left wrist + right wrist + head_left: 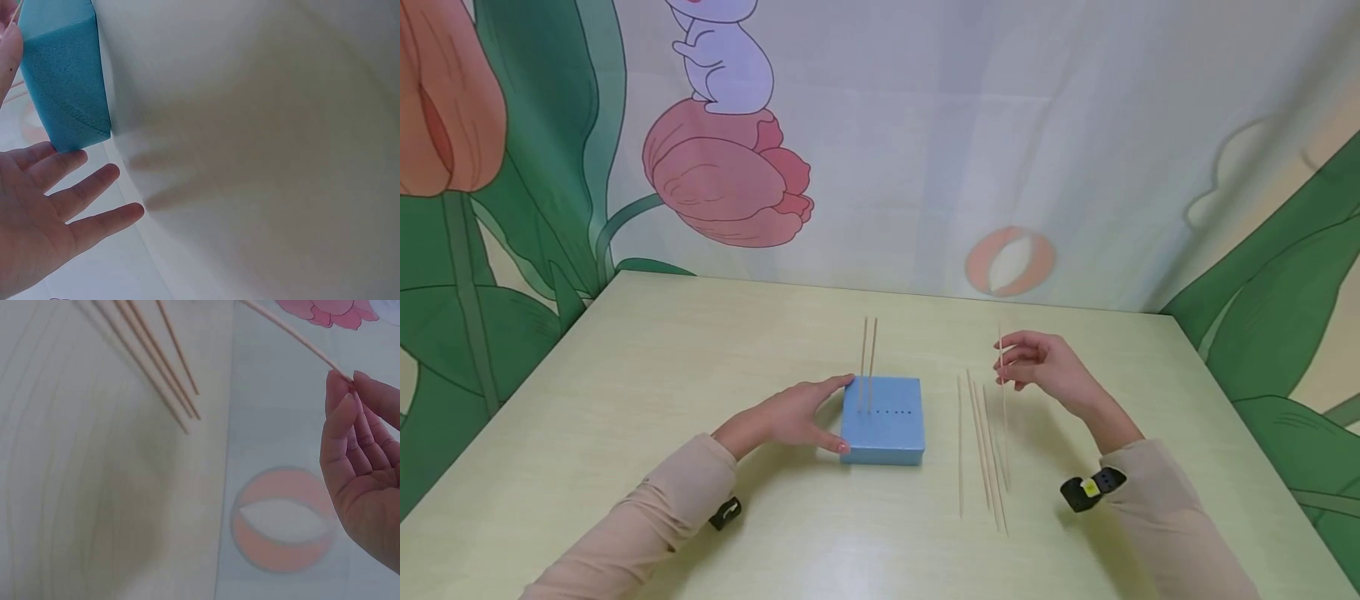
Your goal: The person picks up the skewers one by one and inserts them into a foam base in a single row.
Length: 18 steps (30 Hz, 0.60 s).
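Observation:
A light blue block [895,433] with a row of small holes in its top stands on the table; two thin wooden sticks [872,358] rise upright from holes at its left. My left hand [790,414] grips the block's left side, thumb at the front corner and index finger at the back corner. In the left wrist view the other fingers [94,190] are spread. My right hand [1045,367] pinches one thin wooden stick [1004,425] near its upper end between thumb and fingertips. That stick hangs nearly upright, right of the loose sticks.
Several loose wooden sticks [981,450] lie roughly side by side on the pale table [760,333], between the block and my right hand. A printed curtain [887,150] with flowers hangs behind the table's back edge.

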### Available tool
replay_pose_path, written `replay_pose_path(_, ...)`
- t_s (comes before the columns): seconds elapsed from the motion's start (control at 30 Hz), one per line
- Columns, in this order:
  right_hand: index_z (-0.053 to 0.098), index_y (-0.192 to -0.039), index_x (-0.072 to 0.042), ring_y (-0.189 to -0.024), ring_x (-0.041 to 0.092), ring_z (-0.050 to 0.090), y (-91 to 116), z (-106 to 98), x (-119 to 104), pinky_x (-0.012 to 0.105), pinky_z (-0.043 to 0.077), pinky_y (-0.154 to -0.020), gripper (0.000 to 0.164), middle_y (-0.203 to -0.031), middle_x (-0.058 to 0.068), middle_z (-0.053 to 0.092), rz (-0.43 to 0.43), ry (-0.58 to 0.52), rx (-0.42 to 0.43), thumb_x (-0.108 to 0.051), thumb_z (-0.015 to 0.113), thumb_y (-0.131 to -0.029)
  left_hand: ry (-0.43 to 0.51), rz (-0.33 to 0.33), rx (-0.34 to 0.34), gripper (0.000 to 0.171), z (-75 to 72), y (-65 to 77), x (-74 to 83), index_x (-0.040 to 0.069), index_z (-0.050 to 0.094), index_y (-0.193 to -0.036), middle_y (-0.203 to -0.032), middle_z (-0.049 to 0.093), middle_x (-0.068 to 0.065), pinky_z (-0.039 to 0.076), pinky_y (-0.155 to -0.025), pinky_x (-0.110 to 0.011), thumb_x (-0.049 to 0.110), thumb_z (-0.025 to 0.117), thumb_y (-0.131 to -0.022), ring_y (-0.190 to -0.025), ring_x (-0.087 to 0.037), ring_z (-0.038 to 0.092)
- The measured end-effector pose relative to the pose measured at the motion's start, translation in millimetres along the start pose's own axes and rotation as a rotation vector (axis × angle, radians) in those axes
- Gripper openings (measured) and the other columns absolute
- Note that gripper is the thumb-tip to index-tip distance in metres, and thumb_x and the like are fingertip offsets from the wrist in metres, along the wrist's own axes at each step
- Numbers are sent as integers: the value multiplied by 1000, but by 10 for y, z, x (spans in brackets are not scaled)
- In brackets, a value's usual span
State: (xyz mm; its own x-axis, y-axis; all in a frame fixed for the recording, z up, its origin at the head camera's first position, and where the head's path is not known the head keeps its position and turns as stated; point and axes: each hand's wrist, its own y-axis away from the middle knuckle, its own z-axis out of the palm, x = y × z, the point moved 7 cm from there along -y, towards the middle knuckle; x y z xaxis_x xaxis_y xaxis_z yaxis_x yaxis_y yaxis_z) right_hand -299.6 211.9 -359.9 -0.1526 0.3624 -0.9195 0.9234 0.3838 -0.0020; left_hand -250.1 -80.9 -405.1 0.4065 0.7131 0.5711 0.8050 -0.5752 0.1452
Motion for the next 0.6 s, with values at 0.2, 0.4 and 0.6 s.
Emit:
replay_pose_path(0.2,51,-112,10,-73,14,64,6,36,-192,27,52,-60,28,-89,20,63,-55,-10,39,6,58,-84,3,8,-2,100,0,1,11,5,23,-144,-142,35,-14,30,-102,-46,46,75,-69,-128,-32,34)
replay_pose_path(0.4,52,-109,12,-73,13,64,24,89,-431,28,53,-64,27,-82,5,64,-135,-83,84,10,57,-83,1,11,-3,101,-4,4,13,4,22,-144,-142,35,-15,30,-102,-46,46,76,-69,-128,-33,34)
replay_pose_path(0.6,55,-105,10,-71,16,64,27,165,-630,30,54,-66,24,-79,1,64,-204,-138,120,9,60,-82,11,8,-5,101,-1,6,11,4,22,-144,-141,35,-15,30,-102,-46,45,76,-69,-128,-33,34)
